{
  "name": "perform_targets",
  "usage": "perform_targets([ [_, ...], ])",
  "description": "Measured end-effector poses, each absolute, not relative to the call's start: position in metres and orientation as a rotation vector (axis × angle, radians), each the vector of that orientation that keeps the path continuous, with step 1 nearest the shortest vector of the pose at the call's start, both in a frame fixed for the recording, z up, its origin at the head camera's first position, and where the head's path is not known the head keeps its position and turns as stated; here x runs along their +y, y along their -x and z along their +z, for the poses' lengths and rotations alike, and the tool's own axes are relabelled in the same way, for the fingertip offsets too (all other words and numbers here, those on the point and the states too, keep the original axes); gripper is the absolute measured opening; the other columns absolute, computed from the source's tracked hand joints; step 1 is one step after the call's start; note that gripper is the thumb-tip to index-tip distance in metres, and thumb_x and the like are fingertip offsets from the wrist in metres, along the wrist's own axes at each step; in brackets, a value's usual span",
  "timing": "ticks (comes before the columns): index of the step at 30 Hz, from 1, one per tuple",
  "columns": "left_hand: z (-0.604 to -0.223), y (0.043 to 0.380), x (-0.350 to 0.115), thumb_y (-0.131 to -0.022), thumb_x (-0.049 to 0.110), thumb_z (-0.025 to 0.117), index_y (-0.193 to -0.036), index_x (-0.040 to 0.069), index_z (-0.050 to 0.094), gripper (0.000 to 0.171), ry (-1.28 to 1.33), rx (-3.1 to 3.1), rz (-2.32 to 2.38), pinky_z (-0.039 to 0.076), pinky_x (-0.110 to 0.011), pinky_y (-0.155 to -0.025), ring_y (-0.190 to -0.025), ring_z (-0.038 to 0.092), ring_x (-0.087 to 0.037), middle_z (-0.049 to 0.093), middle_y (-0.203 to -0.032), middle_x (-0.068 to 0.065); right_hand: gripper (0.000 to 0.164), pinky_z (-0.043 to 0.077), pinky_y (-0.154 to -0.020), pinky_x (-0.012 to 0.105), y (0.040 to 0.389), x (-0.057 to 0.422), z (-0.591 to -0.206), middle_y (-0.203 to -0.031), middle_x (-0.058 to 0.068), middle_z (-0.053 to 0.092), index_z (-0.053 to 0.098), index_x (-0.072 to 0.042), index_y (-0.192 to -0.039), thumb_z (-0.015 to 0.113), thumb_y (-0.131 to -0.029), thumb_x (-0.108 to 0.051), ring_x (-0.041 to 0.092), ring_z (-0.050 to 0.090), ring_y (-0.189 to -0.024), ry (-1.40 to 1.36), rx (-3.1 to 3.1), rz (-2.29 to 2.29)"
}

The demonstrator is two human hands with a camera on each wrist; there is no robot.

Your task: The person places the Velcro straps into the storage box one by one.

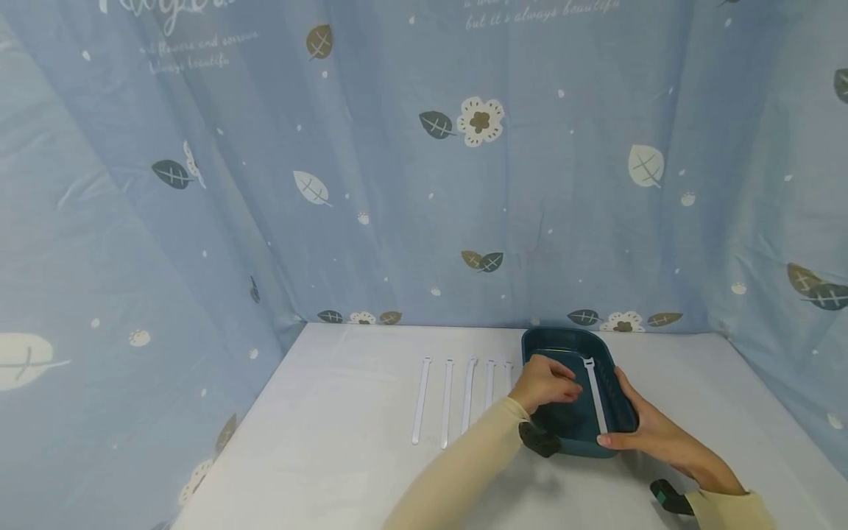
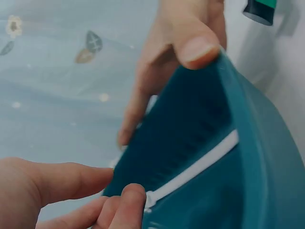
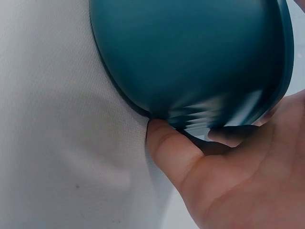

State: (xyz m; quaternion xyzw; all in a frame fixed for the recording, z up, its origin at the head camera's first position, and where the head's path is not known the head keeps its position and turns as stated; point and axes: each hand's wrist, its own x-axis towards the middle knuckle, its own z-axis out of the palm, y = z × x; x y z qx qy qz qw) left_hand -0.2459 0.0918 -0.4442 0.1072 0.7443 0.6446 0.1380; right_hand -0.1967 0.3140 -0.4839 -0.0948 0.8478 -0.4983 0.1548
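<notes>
So the teal tray (image 1: 573,425) is gripped by the right hand (image 1: 645,430) at its near right corner, thumb hooked over the rim and the other fingers spread along the outside of the side wall. One white tie (image 1: 597,397) can be seen in the tray, pretty much between the two hands: its head is set ahead of the left hand (image 1: 545,383) and off to that hand's right, and its tail is run back to just beside the right thumb. Whether the tail is actually touched by that thumb can't be made out. The left hand is held over the tray's left side with its fingers loosely bent, and a gap is left between the separated fingertips in the left wrist view, so nothing seems to be grasped there. Five more ties (image 1: 421,401) are laid out on the white table (image 1: 344,412) to the left of the left hand, roughly side by side, lengthwise, with the ones nearest it partly covered by the arm in its cream sleeve (image 1: 464,471). Beyond both hands, the back is filled by a blue curtain (image 1: 397,184) printed with leaves and flowers.
</notes>
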Motion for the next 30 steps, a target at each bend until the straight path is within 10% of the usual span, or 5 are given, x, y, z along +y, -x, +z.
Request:
perform_targets([
  [30,-0.406,0.247,-0.051,-0.094,0.016,0.074,-0.12,0.003,0.073,0.029,-0.37,2.278,2.02,0.065,-0.031,-0.086,-0.09,0.075,-0.016,0.071,-0.106,-0.014,0.123,0.02,-0.103,0.089,0.199,0.32,-0.489,-0.168,0.033,-0.019,-0.024,-0.019,-0.162,0.075,-0.09,-0.02,0.069,-0.005,-0.148,0.366,2.458,-1.47],
])
